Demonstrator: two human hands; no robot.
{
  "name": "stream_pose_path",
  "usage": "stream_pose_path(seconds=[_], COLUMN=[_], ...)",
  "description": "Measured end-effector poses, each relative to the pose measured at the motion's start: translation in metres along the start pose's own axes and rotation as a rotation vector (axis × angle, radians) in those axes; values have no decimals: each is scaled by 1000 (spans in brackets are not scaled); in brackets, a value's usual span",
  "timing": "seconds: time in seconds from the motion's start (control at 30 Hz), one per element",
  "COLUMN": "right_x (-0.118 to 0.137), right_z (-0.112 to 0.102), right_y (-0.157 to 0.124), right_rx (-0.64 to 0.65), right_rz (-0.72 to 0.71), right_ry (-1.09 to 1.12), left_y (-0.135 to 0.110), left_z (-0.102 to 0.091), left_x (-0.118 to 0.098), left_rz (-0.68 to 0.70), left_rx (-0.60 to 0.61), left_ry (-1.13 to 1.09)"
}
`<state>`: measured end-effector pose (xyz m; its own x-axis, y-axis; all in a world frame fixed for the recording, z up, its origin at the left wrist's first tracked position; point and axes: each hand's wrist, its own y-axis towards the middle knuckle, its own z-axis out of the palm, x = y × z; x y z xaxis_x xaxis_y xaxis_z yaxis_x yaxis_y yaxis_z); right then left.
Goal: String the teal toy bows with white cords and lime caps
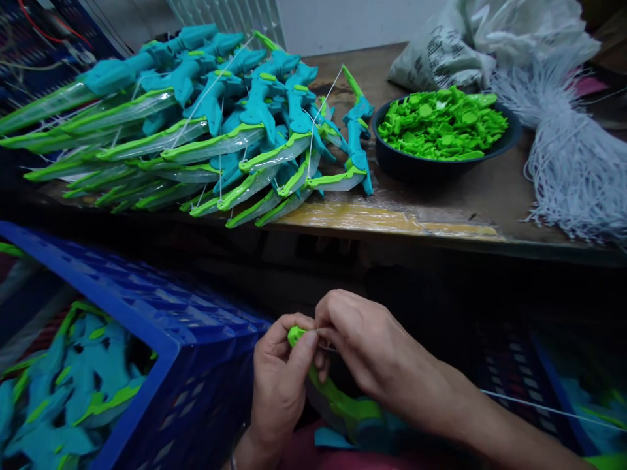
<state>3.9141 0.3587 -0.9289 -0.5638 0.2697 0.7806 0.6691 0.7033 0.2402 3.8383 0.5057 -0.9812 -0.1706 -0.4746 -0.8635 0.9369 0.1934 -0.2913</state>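
A toy bow with a green limb and a turquoise grip lies low in front of me, partly hidden by my right forearm. My left hand is closed around the tip of its green limb, thumb pressed on top. At that tip, my right hand pinches a thin white string, its fingertips almost touching the left thumb. A stretch of white string runs off to the right beyond my forearm. The exact hold on the string is small and partly hidden by the fingers.
Strung toy bows are piled on the workbench. Beside them stand a dark bowl of green plastic parts, a bundle of white strings and a white sack. A blue crate with more bows is at my left; another crate sits right.
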Motion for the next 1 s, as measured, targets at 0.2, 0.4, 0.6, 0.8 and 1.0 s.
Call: stream_pose_path(seconds=[0.2,0.4,0.6,0.8,1.0], right_x=[-2,-10,-14,-10,-8], right_z=[0,10,26,38,41], right_y=[0,-2,-10,-15,-16], right_rx=[-49,-137,-322,-427,-426], right_rz=[3,-21,-91,-207,-154], right_ry=[11,45,25,-98,-78], left_y=[2,8,10,9,9], left_z=[-3,-3,2,6,4], left_x=[5,0,-3,-9,-8], left_rz=[-24,-24,-94,-142,-119], left_rx=[-50,-10,1,38,56], left_ry=[58,94,-4,-72,-101])
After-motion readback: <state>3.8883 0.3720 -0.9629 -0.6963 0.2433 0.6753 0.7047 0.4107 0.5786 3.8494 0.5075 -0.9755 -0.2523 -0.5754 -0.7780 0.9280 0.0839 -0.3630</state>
